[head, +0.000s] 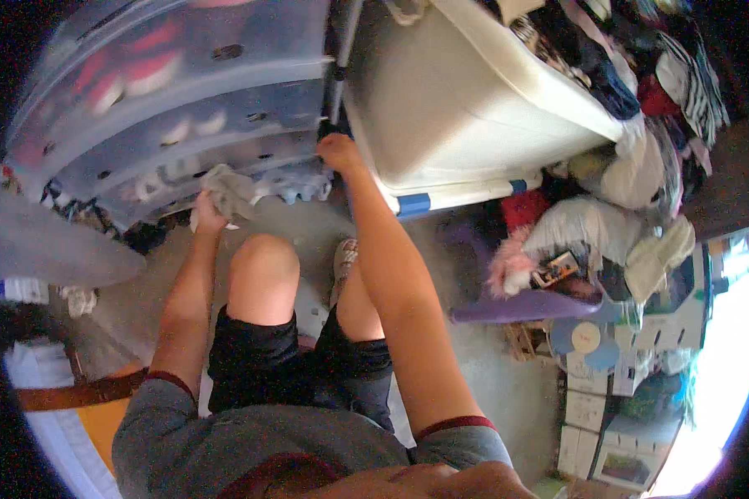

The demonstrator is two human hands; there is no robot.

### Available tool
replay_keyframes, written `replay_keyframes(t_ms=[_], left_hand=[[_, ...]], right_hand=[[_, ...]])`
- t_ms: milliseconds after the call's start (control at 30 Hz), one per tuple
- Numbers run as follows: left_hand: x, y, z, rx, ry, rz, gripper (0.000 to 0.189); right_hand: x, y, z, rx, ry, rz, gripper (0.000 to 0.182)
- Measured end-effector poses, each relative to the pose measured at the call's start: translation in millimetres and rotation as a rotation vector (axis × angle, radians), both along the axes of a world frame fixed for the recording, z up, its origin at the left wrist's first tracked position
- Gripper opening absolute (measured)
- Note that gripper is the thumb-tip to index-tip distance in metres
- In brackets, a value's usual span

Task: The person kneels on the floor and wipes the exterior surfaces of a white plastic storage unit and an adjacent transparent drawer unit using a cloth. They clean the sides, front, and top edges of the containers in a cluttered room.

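Observation:
My left hand grips a bunched grey cloth in front of the lower part of a stack of translucent plastic drawers or bins. My right hand, fingers curled, is at the stack's right edge, beside a metal pole. Whether it grips anything there is hidden by the blur and the angle. Just right of that hand stands a large white plastic bin with blue latches. Pale bluish cloth lies at the foot of the stack, between my hands.
Clothes are heaped above and behind the white bin. Right of my arm sits a purple tub piled with bags and plush items. A pedestal fan and white boxes stand farther right. Grey fabric bulges at left.

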State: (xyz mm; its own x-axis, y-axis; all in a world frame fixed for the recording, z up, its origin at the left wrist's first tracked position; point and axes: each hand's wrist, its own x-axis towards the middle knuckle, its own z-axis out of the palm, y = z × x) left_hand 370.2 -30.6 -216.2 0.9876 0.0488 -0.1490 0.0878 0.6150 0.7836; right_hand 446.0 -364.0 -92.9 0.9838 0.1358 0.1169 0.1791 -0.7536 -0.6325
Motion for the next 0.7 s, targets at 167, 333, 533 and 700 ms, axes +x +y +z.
replay_keyframes(t_ms=[167, 333, 533, 700], left_hand=[[-15, -23, 35, -0.198, 0.262, 0.147, 0.039], [-78, -18, 85, -0.289, 0.035, 0.108, 0.038], [-108, -31, 147, -0.208, 0.236, 0.014, 0.035], [-122, 18, 167, -0.032, 0.227, 0.46, 0.035]], right_hand=[[-19, 2, 15, 0.077, 0.229, -0.181, 0.055], [-40, 24, 41, 0.258, 0.284, -0.094, 0.064], [-30, -7, 22, 0.622, 0.76, -0.016, 0.031], [-44, -11, 28, 0.894, 0.899, -0.155, 0.017]])
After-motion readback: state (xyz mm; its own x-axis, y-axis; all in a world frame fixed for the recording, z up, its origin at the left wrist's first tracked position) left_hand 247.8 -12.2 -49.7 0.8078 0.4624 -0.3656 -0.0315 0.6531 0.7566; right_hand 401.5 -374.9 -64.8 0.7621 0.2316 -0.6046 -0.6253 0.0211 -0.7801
